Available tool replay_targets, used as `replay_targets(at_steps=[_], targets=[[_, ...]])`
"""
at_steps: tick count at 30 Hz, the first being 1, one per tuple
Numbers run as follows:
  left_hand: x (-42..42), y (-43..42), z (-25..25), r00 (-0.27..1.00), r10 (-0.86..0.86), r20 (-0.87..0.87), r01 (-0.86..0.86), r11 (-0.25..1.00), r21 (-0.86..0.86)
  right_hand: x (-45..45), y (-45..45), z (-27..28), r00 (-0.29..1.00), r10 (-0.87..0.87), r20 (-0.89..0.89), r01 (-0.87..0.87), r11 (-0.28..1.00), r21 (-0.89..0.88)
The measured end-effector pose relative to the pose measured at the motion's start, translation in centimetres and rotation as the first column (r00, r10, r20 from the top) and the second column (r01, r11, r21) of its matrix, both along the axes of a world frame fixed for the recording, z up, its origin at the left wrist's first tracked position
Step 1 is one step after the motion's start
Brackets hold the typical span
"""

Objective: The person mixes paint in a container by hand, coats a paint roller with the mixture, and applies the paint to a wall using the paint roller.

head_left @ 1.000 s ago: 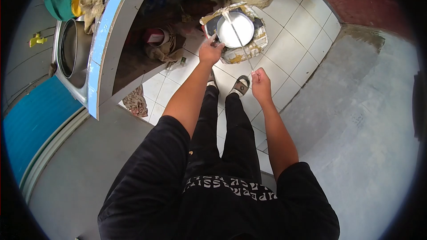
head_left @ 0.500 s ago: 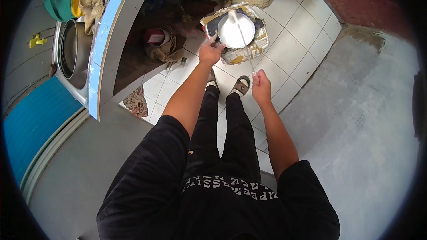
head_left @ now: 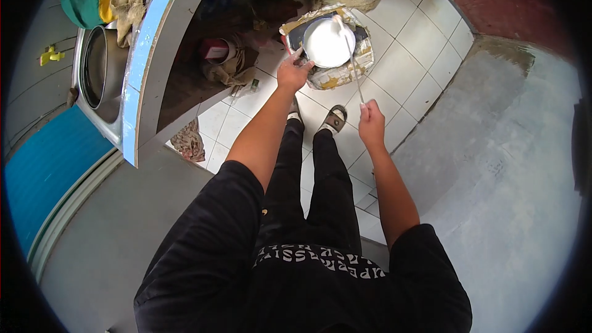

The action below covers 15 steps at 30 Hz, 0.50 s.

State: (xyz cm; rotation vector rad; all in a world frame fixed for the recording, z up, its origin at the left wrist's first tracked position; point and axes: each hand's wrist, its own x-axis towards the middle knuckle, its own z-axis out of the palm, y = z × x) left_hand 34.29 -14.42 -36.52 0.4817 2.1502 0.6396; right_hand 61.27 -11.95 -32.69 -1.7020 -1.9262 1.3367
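A round bucket of white liquid that looks like paint [head_left: 325,46] stands on the floor, inside a torn wrapping of cardboard and tape [head_left: 364,61]. At the bucket's near-left rim is my left hand [head_left: 294,73], its fingers parted and holding the edge. My right hand [head_left: 371,124] is closed around the lower end of a long thin rod [head_left: 356,74]. The rod slants up and left across the bucket, and its white-coated far end [head_left: 338,20] lies over the far right part of the white surface. Whether that end dips into the liquid I cannot tell.
White floor tiles [head_left: 416,43] surround the bucket and my sandalled feet [head_left: 334,119]. To the left, a blue-edged counter [head_left: 132,111] overhangs a dark space with a red-and-white container [head_left: 216,50] and cloths. A grey, partly whitened wall [head_left: 493,166] rises on the right.
My right hand has shifted slightly right, and the rod's white end has swung from the left-middle to the right side of the bucket. My left hand stays at the rim.
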Motion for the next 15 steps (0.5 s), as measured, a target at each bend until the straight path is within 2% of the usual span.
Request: replay_targets(at_steps=[2,5,9,11,13,15], targets=[[-0.1,-0.1,0.1,1.0,-0.006,0.003,0.006,1.0,-0.002,-1.2,-0.5,-0.4,0.999,0.046,-0.01,-0.046,0.998,0.035],[-0.2,0.0,0.2,1.0,-0.017,0.01,0.017,1.0,-0.002,-0.9,-1.9,0.6,0.994,0.107,-0.03,-0.109,0.991,-0.071],[-0.2,0.1,0.4,1.0,-0.011,0.019,0.012,1.0,-0.004,3.4,-4.7,2.1,0.996,0.089,-0.014,-0.089,0.995,-0.035],[-0.1,0.1,0.0,1.0,-0.015,-0.002,0.015,1.0,-0.002,5.7,-4.8,2.5,0.992,0.073,0.102,-0.069,0.997,-0.037],[0.0,0.0,-0.1,0.999,-0.027,-0.02,0.027,1.0,-0.004,6.0,-3.5,2.7,0.992,0.052,0.113,-0.051,0.999,-0.01],[0.1,-0.1,-0.2,0.999,0.011,0.039,-0.012,1.0,0.023,5.0,-1.9,2.4,0.994,0.015,0.11,-0.02,0.999,0.037]])
